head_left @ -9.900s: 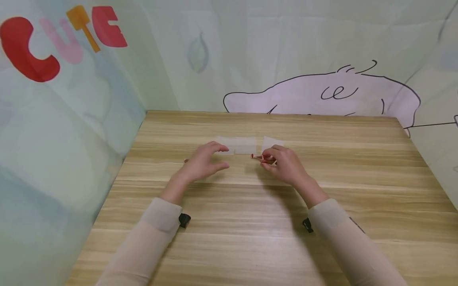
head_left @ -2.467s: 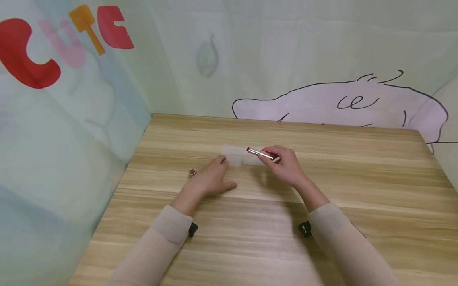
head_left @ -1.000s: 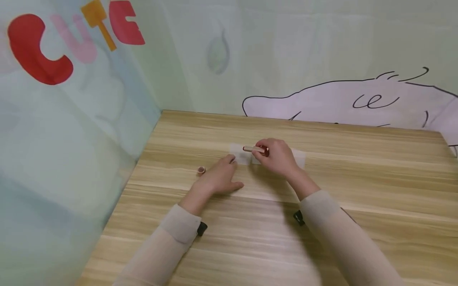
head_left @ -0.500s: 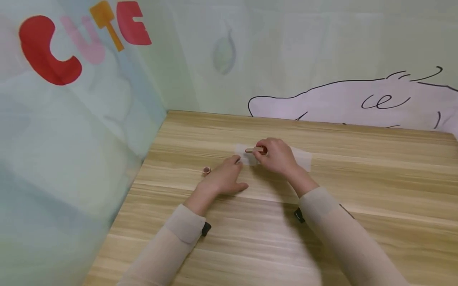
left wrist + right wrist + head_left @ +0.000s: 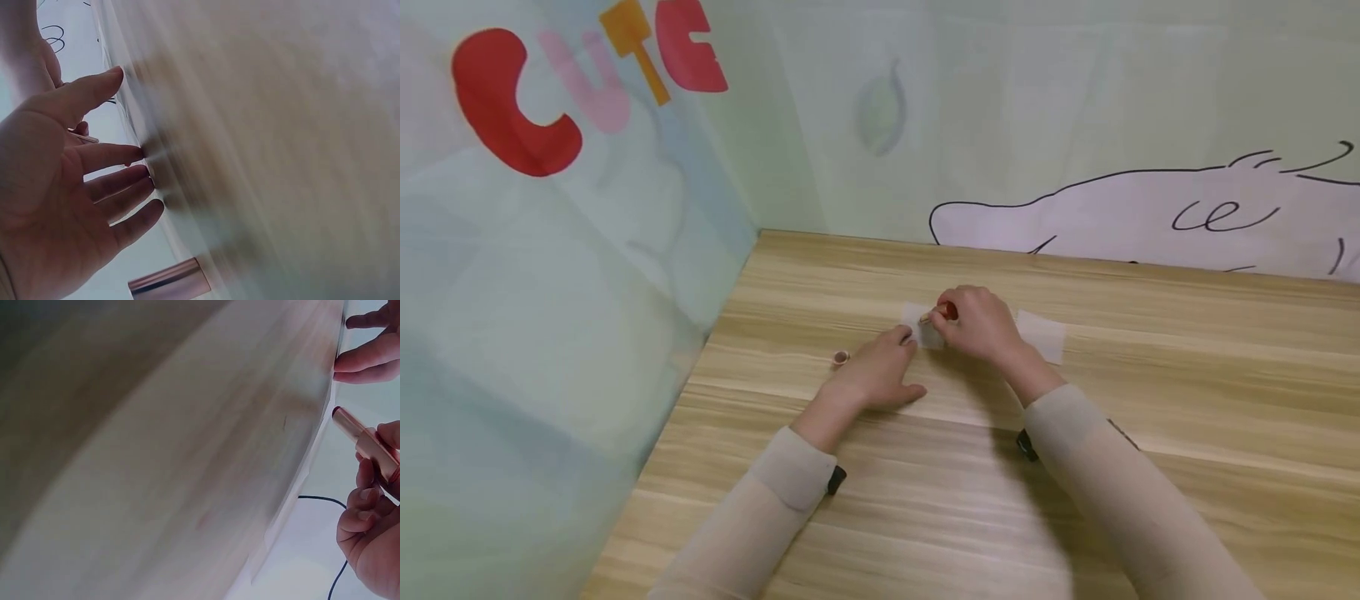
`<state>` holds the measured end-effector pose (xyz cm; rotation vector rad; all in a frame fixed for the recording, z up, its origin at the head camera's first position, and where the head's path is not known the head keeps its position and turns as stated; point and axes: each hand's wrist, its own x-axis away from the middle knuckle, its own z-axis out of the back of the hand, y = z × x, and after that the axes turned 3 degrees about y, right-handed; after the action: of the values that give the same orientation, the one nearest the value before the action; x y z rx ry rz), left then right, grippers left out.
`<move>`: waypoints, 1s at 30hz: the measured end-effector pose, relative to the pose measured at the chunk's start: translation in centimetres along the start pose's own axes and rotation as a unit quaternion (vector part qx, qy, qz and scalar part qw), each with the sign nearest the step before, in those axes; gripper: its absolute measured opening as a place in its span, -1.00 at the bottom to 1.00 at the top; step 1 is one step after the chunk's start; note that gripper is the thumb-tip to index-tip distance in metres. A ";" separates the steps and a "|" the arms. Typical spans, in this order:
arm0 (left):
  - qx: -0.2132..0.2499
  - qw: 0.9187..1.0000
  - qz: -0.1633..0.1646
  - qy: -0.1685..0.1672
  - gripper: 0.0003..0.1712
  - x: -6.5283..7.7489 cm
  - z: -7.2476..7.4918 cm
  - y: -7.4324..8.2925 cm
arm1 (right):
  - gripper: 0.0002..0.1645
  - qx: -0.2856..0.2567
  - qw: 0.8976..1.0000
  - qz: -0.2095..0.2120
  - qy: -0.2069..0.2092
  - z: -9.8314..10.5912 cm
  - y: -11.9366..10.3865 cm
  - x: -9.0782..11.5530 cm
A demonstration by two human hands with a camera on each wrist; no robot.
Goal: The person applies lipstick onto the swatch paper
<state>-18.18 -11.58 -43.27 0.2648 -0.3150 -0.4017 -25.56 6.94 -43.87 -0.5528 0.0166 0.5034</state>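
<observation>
My right hand (image 5: 977, 323) grips a rose-gold lipstick (image 5: 365, 440), its dark red tip pointing down and left. In the head view the tip end is close over a thin white paper strip (image 5: 910, 315). Fingertips of my left hand (image 5: 880, 371) rest on the strip's left end, fingers extended and thumb spread toward me. A rose-gold lipstick cap (image 5: 840, 358) stands on the table just left of the left hand, and the left wrist view shows its shiny side. The right hand hides part of the strip.
Another white paper piece (image 5: 1042, 337) lies right of the right hand. The wood-grain table (image 5: 925, 508) meets a printed cloth backdrop (image 5: 820, 167) at its far edge and along its left side. Black wrist cameras sit at both cuffs.
The left hand has come down from hovering onto the paper. My right hand has brought the lipstick left over the strip and tilted its tip downward. The head view has turned rightward.
</observation>
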 end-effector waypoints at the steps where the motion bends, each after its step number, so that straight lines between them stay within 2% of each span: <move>1: -0.001 1.000 0.000 0.000 -0.13 0.0 0.0 0.0 | -0.74 0.002 1.000 -0.001 -0.001 0.0 0.0 0.0; 9: -0.012 1.000 0.007 -0.008 -0.15 -0.1 0.2 0.2 | -0.73 0.009 1.000 -0.006 -0.006 0.0 0.0 -0.1; 15: -0.027 1.000 -0.001 -0.003 -0.16 -0.1 0.2 0.2 | -0.74 0.008 1.000 -0.010 -0.009 0.0 -0.1 -0.2; 22: -0.034 0.999 -0.002 -0.002 -0.16 -0.2 0.0 0.1 | -0.70 0.013 0.999 -0.017 -0.029 -0.1 -0.1 -0.2; 30: -0.031 1.000 0.000 -0.005 -0.15 -0.1 0.0 -0.1 | -0.73 0.011 0.999 0.001 -0.039 0.0 -0.1 -0.1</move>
<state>-18.30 -11.60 -43.32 0.2031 -0.3114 -0.4115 -25.61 6.86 -43.80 -0.5120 -0.0509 0.5254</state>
